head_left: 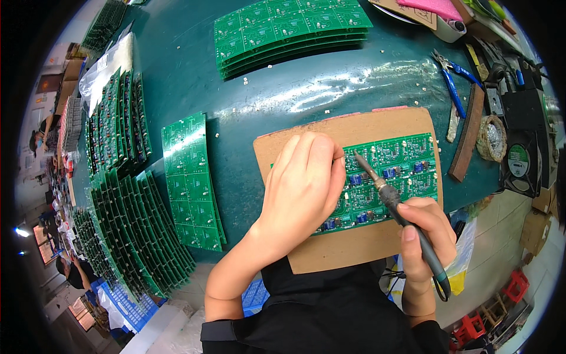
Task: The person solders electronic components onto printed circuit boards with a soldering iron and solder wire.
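A green circuit board panel (420,186) with blue and small pale components lies on a brown cardboard sheet (348,255). My right hand (429,236) is wrapped round the handle of a soldering iron (391,197). Its tip points up and left, at the board's upper part near my left fingertips; whether it touches cannot be told. My left hand (303,183) covers the board's left part, its fingers curled and pinched together. Whatever they hold, if anything, is hidden.
Stacked green panels stand at the back (289,29); two overlapping panels (190,183) lie left of the cardboard. Rows of upright boards (138,230) fill the left side. At right are blue-handled cutters (453,88), a brown bar (467,133), a round container (492,138) and a black fan (520,165).
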Demonstrator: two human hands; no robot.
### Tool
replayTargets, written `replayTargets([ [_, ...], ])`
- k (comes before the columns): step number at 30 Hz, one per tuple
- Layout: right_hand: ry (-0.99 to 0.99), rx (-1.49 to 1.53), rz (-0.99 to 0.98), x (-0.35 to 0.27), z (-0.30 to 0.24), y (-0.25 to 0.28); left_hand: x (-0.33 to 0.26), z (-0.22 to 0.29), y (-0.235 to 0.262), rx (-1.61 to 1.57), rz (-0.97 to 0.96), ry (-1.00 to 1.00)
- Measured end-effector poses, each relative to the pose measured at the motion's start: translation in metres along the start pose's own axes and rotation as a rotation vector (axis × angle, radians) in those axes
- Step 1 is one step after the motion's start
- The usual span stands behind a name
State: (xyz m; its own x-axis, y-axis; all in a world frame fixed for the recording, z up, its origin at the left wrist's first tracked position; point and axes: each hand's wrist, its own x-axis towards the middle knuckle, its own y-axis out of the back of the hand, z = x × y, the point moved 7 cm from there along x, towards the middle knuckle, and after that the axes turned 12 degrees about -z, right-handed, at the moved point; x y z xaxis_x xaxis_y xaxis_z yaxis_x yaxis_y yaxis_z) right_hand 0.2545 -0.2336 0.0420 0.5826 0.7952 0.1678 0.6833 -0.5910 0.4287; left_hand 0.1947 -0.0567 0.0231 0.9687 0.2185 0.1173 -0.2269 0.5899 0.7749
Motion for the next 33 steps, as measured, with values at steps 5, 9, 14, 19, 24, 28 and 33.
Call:
replayTargets([
  [5,-0.006,0.024,-0.034,0.003,0.004,0.001,0.004,-0.002,-0.007,0.047,-0.02,0.032],
  [9,0.024,0.04,-0.041,0.005,0.005,0.003,0.006,0.005,-0.008,0.086,-0.024,0.012],
  [14,0.001,0.029,0.093,-0.007,0.008,0.025,0.005,0.008,-0.003,0.107,-0.061,0.054],
  [19,-0.042,0.022,0.133,-0.013,0.016,0.04,0.011,0.016,-0.007,-0.051,-0.118,0.09],
  [24,-0.04,0.024,0.1,-0.009,0.02,0.037,0.028,0.018,-0.023,-0.101,-0.067,0.044],
  [28,-0.037,0.027,0.06,-0.004,0.022,0.037,0.033,0.02,-0.031,-0.06,-0.06,0.023],
  [33,-0.042,0.048,0.039,-0.001,0.023,0.039,0.036,0.023,-0.033,0.016,-0.068,0.037],
])
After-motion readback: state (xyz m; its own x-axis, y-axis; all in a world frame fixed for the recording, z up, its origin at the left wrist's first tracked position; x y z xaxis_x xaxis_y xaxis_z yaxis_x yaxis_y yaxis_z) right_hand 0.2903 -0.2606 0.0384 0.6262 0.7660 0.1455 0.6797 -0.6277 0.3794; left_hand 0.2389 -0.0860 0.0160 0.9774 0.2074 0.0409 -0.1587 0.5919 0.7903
